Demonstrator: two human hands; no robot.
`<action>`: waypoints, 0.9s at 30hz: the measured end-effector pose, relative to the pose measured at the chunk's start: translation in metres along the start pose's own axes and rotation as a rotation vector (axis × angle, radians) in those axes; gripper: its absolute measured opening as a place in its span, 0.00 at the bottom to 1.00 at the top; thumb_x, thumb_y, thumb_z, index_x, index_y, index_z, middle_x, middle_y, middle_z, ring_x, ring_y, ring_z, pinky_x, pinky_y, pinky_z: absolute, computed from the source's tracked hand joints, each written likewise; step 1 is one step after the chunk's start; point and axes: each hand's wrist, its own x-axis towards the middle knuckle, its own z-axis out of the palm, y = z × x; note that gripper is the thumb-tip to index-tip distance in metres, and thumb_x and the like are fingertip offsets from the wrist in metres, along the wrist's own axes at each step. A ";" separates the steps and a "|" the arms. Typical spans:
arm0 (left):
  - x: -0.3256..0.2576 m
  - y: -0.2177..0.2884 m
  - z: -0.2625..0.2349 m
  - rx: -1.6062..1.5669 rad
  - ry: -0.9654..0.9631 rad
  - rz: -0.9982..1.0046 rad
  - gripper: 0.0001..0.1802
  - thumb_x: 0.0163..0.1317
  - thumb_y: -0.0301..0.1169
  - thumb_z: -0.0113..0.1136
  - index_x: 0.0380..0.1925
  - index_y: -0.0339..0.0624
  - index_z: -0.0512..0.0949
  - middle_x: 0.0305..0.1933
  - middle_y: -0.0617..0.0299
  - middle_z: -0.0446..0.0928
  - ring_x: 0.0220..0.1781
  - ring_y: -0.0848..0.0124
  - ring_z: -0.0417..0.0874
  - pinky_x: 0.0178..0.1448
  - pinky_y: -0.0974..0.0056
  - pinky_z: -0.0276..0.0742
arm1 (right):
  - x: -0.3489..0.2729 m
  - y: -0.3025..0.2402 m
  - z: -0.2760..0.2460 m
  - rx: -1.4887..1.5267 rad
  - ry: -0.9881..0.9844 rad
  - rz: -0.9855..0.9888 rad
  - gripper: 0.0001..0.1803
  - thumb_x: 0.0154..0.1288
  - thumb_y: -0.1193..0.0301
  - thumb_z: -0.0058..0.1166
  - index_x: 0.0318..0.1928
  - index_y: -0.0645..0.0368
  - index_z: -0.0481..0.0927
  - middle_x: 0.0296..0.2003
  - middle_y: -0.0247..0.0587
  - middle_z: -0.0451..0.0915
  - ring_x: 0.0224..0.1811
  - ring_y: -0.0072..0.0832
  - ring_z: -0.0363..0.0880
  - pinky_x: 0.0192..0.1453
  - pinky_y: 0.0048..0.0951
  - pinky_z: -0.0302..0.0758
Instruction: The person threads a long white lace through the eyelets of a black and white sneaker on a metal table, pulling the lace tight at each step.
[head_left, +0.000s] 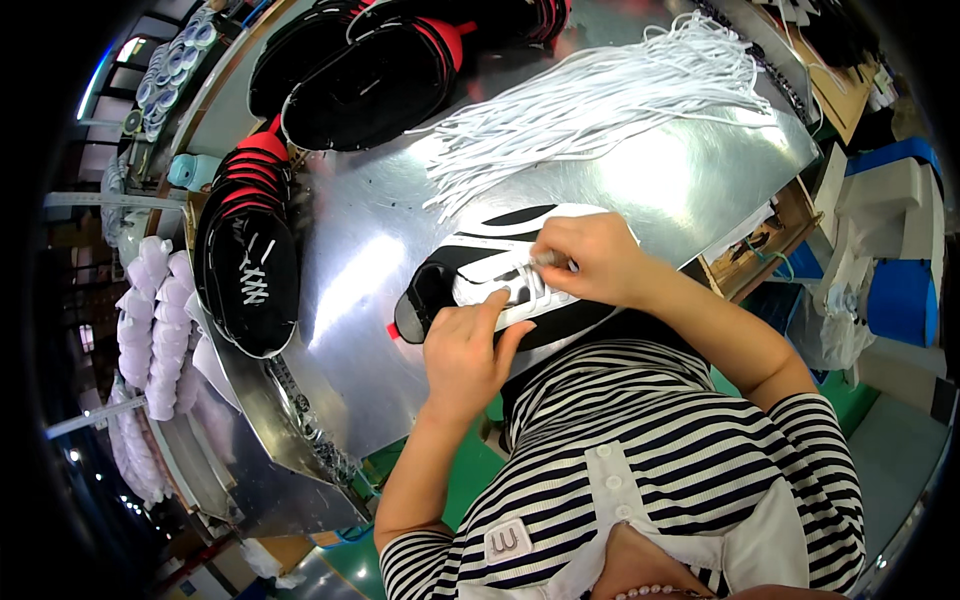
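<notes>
A black and white shoe upper (470,243) lies on the metal table in front of me, its dark heel opening toward the left. White lace runs across its eyelet area. My right hand (590,258) is closed in a pinch over the lacing, on what looks like the white shoelace (540,290); the fingers partly hide it. My left hand (465,345) rests at the near side of the shoe. Its index finger touches the white tongue (482,287), and the thumb stands apart from it.
A bundle of white shoelaces (590,100) spreads across the far side of the metal table (350,390). Black and red shoe uppers (370,95) are stacked at the far left, and another row (248,270) lies along the left edge. White shoe-shaped pieces (155,330) hang beyond that edge.
</notes>
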 end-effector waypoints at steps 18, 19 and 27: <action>-0.041 0.004 -0.094 -0.892 0.650 -0.837 0.21 0.59 0.20 0.64 0.53 0.32 0.76 0.47 0.57 0.81 0.51 0.62 0.82 0.59 0.57 0.77 | 0.047 -0.011 0.044 0.275 0.080 0.128 0.08 0.62 0.73 0.61 0.42 0.58 0.82 0.34 0.39 0.80 0.29 0.28 0.78 0.36 0.28 0.74; -0.032 -0.002 -0.114 -0.616 0.589 -0.800 0.17 0.60 0.20 0.63 0.50 0.30 0.78 0.45 0.58 0.82 0.48 0.64 0.83 0.56 0.58 0.78 | 0.057 -0.002 0.039 0.139 0.168 0.042 0.08 0.61 0.74 0.61 0.41 0.57 0.82 0.36 0.39 0.80 0.30 0.31 0.80 0.36 0.30 0.76; 0.029 -0.234 -0.100 0.713 0.147 -0.677 0.37 0.58 0.39 0.68 0.61 0.29 0.64 0.51 0.43 0.73 0.50 0.47 0.80 0.49 0.54 0.79 | 0.103 0.036 0.041 -0.351 0.172 0.058 0.08 0.59 0.70 0.63 0.40 0.53 0.81 0.39 0.33 0.77 0.30 0.37 0.82 0.34 0.39 0.76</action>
